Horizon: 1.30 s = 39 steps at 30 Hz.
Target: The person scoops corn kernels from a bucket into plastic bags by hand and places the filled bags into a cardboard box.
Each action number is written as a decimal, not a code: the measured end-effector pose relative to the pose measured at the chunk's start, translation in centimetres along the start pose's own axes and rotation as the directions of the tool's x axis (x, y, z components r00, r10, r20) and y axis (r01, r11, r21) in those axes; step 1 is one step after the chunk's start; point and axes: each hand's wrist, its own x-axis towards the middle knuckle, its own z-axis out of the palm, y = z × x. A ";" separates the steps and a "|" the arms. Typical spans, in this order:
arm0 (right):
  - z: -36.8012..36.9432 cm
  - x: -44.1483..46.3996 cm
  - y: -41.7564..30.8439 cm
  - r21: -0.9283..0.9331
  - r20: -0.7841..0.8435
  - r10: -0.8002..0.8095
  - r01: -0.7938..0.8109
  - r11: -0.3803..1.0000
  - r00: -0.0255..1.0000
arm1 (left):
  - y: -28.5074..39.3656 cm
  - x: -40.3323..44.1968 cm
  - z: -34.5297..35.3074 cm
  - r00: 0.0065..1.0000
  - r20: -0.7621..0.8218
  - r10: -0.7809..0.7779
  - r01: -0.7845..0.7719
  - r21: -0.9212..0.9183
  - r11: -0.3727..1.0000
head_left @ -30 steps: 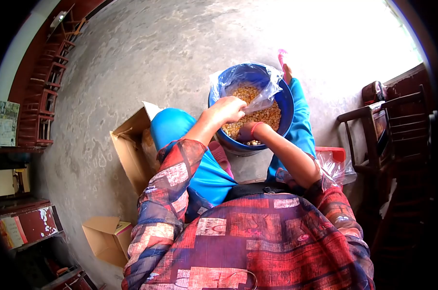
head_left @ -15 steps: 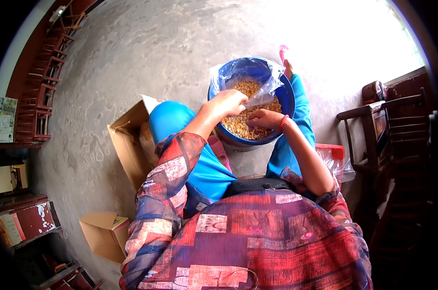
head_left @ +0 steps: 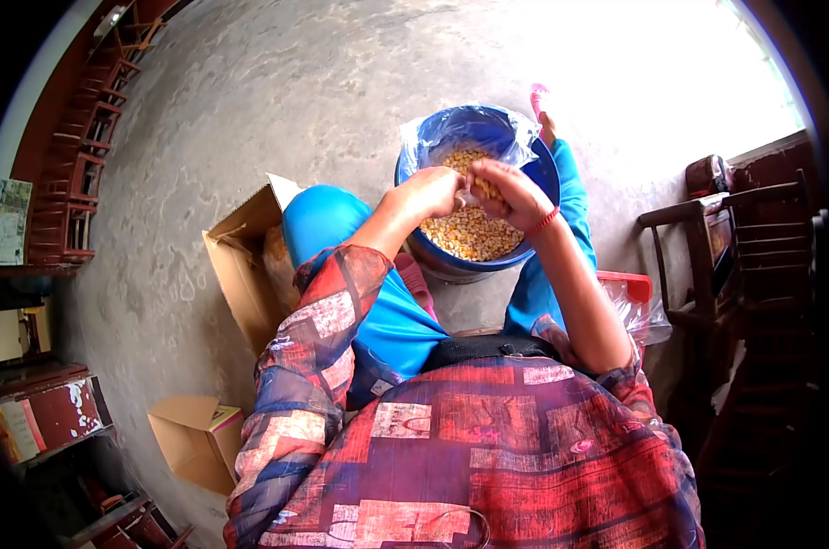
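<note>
A blue bucket (head_left: 549,188) stands between my legs, with yellow and pale corn kernels (head_left: 474,234) in it. Clear plastic (head_left: 423,137) drapes over its far rim. My left hand (head_left: 433,192) is closed on the edge of a clear plastic bag above the kernels. Right beside it, over the bucket, my right hand (head_left: 515,194) is curled around some corn kernels and wears a red bracelet at the wrist.
An open cardboard box (head_left: 240,265) sits by my left knee, a smaller box (head_left: 195,439) nearer to me. Wooden chairs (head_left: 698,220) stand at the right. A red container (head_left: 629,285) with plastic lies beside my right leg. More wooden furniture (head_left: 76,206) lines the left.
My right hand has come up out of the kernels and moved to the plastic at my left hand, with kernels now in it. My left hand has stayed nearly in place.
</note>
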 end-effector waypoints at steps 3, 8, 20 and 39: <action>0.7 1.8 -1.3 0.036 -0.097 -0.207 0.211 0.977 0.974 | -0.7 0.2 0.7 0.991 -0.096 0.094 -0.093 0.021 0.995; -0.4 3.9 -1.3 -0.044 -0.063 -0.376 0.374 0.926 0.924 | 0.1 -0.1 -0.1 0.999 -0.043 0.020 -0.018 0.047 0.999; -0.6 -0.2 0.4 -0.573 0.081 0.072 -0.013 0.820 0.994 | -0.5 0.4 0.3 0.999 -0.021 0.050 -0.049 0.053 0.997; -3.2 6.5 10.6 -0.952 0.217 0.442 0.290 -0.103 0.871 | -0.2 0.2 -0.2 0.997 0.005 0.073 -0.073 0.030 0.997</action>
